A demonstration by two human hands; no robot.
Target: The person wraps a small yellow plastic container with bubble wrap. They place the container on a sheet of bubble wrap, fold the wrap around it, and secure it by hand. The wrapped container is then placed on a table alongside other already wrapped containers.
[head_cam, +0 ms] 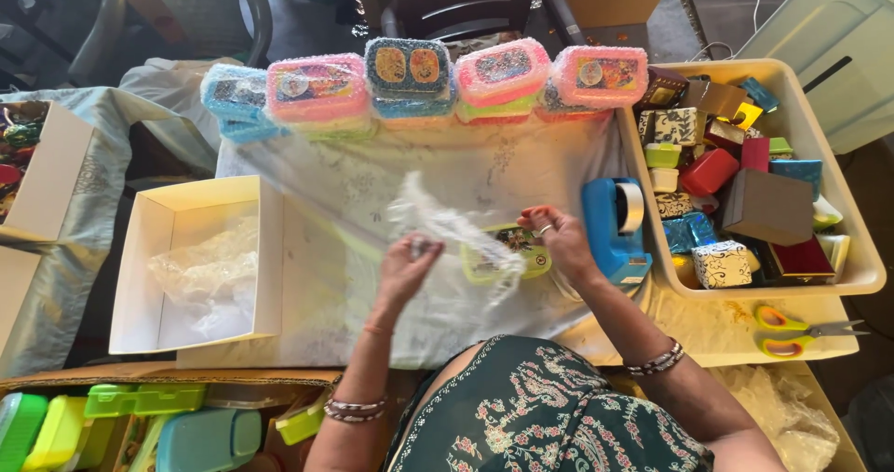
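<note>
Fingers of the left hand (407, 265) pinch a strip of clear bubble wrap (447, 225), wrist bent upward. Right hand (559, 239), fingers curled, presses the green lunch box (507, 253) on the table beside the blue tape dispenser (613, 230).

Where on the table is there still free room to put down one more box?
The clear sheet is bare between the row of wrapped boxes and the hands, right of the white carton. Crowded: the cream tub, full of small boxes, and the spot around the tape dispenser.
</note>
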